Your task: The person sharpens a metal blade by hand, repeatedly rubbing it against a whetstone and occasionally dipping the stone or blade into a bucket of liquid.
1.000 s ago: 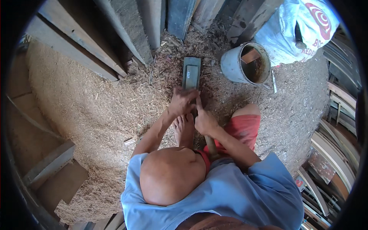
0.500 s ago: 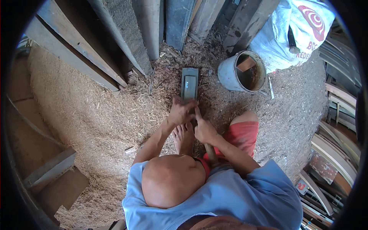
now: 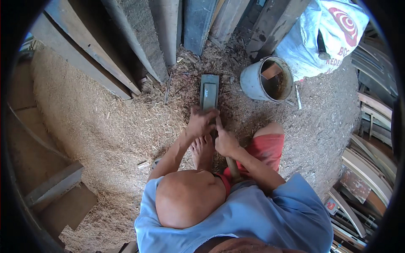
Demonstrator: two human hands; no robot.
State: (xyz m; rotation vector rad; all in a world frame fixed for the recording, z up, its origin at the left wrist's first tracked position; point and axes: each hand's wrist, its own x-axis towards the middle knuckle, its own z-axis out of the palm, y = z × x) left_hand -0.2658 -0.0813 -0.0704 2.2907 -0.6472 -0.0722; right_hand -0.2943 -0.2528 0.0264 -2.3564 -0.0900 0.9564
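Observation:
A grey-green sharpening stone (image 3: 209, 95), wet and shiny on top, lies on a longer flat block (image 3: 209, 78) on the ground ahead of me. At the block's near end, my left hand (image 3: 200, 123) bends over with curled fingers pressing down; what lies under them is hidden. Just to its right, my right hand (image 3: 226, 142) is closed round a tool with a wooden handle (image 3: 232, 166), index finger stretched forward to meet the left fingers. The handle runs back toward my body. The tool's working end is covered by my hands, so its kind cannot be told.
A dirty white bucket (image 3: 249, 82) with dark liquid and a brown block (image 3: 271, 71) stands right of the stone. Behind it sits a white sack (image 3: 295, 50). Upright planks (image 3: 162, 33) lean at the back. My bare foot (image 3: 202, 152) is beside the hands; wood shavings (image 3: 114, 135) cover the ground.

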